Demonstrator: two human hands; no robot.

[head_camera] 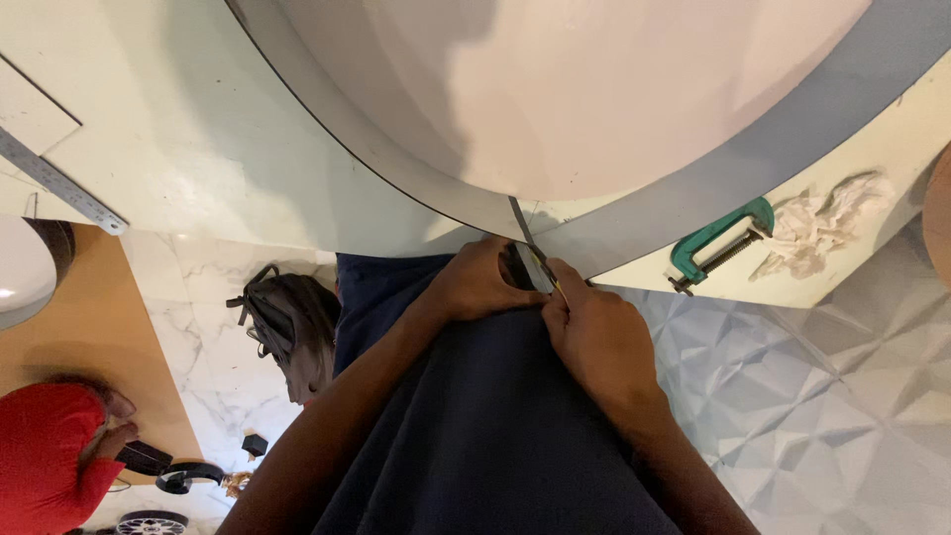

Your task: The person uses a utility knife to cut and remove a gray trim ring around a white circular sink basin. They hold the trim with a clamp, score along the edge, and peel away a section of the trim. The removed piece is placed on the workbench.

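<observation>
Both hands meet at the near edge of a large round white panel [634, 89] rimmed by a grey edge band [396, 163]. The left hand [475, 282] is closed around a dark, flat tool [522, 266], fingers curled over it so that it stays pressed to the rim. The right hand [599, 337] sits just beside it, its fingertips pinched together at the same spot, apparently on a thin blade-like strip [522, 223] that runs up from the grip across the band; whether they hold the strip or the tool's end cannot be told. Holding from both sides seems to steady the narrow piece against the curved edge.

To the right of the grip, a green C-clamp [718, 245] bites the workbench [178, 129] edge, likely pinning the panel still. Beyond it lies a crumpled cloth [827, 223]. Well left of the grip a metal ruler [59, 183] rests on the bench. Below the hands, a dark backpack [292, 332] sits on the marble floor [198, 327], and a person in red [50, 461] crouches further left.
</observation>
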